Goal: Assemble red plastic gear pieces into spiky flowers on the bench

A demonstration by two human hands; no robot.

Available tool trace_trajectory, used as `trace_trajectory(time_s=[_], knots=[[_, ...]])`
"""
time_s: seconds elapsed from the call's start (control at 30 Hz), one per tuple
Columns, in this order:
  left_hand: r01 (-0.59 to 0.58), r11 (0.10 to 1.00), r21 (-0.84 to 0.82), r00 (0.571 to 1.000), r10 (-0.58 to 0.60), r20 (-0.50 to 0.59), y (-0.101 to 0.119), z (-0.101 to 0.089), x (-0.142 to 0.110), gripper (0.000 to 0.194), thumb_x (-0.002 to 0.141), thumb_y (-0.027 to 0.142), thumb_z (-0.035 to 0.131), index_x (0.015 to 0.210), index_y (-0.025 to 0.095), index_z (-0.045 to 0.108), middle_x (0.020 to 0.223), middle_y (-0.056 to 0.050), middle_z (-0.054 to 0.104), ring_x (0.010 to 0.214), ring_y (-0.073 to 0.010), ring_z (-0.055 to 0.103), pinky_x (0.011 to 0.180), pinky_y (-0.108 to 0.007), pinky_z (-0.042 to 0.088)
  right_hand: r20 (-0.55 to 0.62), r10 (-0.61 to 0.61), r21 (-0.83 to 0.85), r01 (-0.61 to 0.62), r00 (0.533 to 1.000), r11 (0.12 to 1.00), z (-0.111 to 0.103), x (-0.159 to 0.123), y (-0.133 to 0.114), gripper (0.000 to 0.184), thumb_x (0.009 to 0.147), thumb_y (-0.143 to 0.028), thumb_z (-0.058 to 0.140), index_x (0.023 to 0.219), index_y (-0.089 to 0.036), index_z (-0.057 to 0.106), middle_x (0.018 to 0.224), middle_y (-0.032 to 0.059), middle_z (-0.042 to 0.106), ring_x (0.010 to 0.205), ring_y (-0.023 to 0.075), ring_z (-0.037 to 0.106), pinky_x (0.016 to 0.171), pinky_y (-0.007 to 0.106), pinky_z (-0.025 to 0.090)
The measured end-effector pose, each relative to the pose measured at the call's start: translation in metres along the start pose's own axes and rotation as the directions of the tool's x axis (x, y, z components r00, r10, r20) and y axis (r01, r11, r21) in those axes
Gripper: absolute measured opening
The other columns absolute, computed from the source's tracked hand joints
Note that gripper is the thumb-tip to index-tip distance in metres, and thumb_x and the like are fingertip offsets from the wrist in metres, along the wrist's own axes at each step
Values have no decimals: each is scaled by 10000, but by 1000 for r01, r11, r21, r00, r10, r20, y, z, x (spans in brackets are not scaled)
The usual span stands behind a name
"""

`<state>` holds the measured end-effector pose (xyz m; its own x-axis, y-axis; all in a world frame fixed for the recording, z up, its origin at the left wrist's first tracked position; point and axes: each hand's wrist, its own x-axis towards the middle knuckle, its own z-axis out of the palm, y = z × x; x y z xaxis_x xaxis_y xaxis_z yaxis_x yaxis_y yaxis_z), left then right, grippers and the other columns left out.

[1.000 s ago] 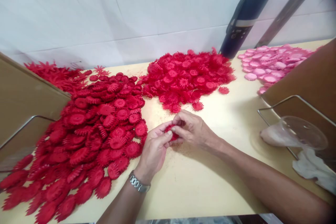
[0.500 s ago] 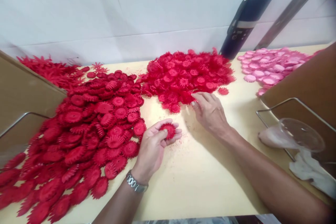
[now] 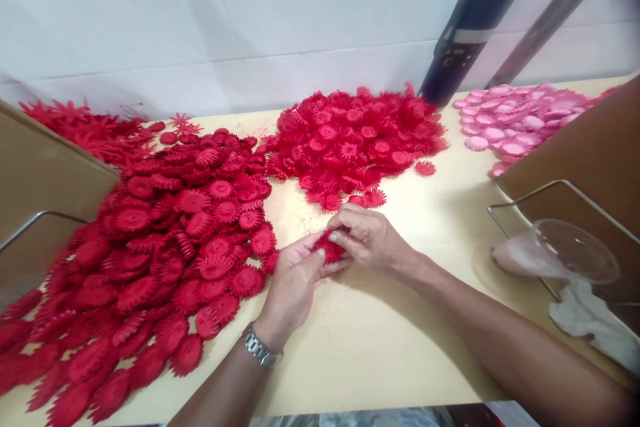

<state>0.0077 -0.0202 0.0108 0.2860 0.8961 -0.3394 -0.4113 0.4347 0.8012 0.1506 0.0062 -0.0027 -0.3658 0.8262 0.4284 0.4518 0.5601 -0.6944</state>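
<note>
My left hand [image 3: 296, 277] is closed around a red flower-shaped disc [image 3: 331, 252] with a fringed edge, its thumb lying on the near side. Over the same disc, my right hand [image 3: 374, 240] has thumb and fingertips pinched together at the upper edge; the fingers partly hide the disc, so I cannot tell how many layers are there. Just beyond my hands lies a heap of thin red fringed discs [image 3: 360, 140]. Left of my left hand spreads a larger pile of thicker, darker red discs [image 3: 165, 240], stacked and overlapping.
Red star-shaped pieces [image 3: 85, 133] lie at the back left beside a brown panel [image 3: 45, 167]. A dark blue bottle [image 3: 475, 27] leans by the wall. Pink discs [image 3: 525, 120], a clear plastic cup [image 3: 575, 250] in a wire holder and a white tissue [image 3: 590, 320] are at right.
Half a second ago my right hand was at the central red heap, picking there. It has come back to my left hand, and both now meet on the red disc.
</note>
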Motion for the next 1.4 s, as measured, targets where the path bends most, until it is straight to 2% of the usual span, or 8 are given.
trace_trajectory(time_s=[0.17,0.33,0.57,0.73,0.87,1.03,1.2,1.4], knots=[[-14,998,60,997,18,-79,1,1,1,184,673,111,592,842,87,662,764,-62,692,662,-151,647,690,-309,541,-141,-4,-209,-26,990,978,7,-3,4,200,825,-120,406,662,-185,503,592,2,444,542,120,403,502,240,316],[-11,999,47,994,16,-108,3,1,1,218,652,133,626,864,91,650,777,-70,700,630,-153,660,677,-298,541,-202,29,-264,-83,979,961,8,-2,4,169,774,-74,400,667,-186,469,614,0,428,533,116,375,494,240,295],[-28,998,60,987,37,-155,4,0,-1,205,646,135,615,844,85,639,743,-69,694,632,-162,664,673,-302,544,-245,208,-90,-235,947,968,3,3,0,174,769,-100,420,623,-193,409,574,-18,419,521,106,385,499,231,304],[-51,995,82,980,66,-190,6,0,-2,153,652,146,601,798,105,616,690,-46,676,626,-163,663,664,-293,535,-310,417,125,-398,855,909,-11,7,7,153,793,-193,434,640,-188,445,550,-33,400,503,100,366,481,230,288],[-39,996,79,984,52,-168,8,0,-1,242,664,149,590,903,111,597,711,-42,668,643,-157,660,671,-288,527,-63,408,328,-367,911,871,-11,8,5,137,799,-214,431,702,-164,513,606,-18,470,554,100,424,528,235,344],[-44,998,53,990,50,-132,10,-4,-2,239,671,136,580,910,135,566,738,-11,634,643,-126,643,654,-261,519,87,434,404,-430,897,807,-8,6,-2,156,802,-224,438,714,-147,540,624,-11,497,568,94,445,546,230,364],[-97,969,228,983,129,-133,6,-7,-3,177,706,277,618,810,161,535,603,29,580,499,-100,575,480,-213,467,39,394,303,-387,918,871,-5,4,-7,155,800,-219,452,699,-149,545,624,-4,513,571,100,465,543,227,372],[-100,886,453,978,172,-122,-3,-11,3,182,699,304,626,794,157,577,487,59,516,390,-65,468,384,-174,397,-30,186,71,-184,982,980,4,0,-14,153,806,-165,475,674,-156,550,592,-3,520,544,97,461,521,214,360]])
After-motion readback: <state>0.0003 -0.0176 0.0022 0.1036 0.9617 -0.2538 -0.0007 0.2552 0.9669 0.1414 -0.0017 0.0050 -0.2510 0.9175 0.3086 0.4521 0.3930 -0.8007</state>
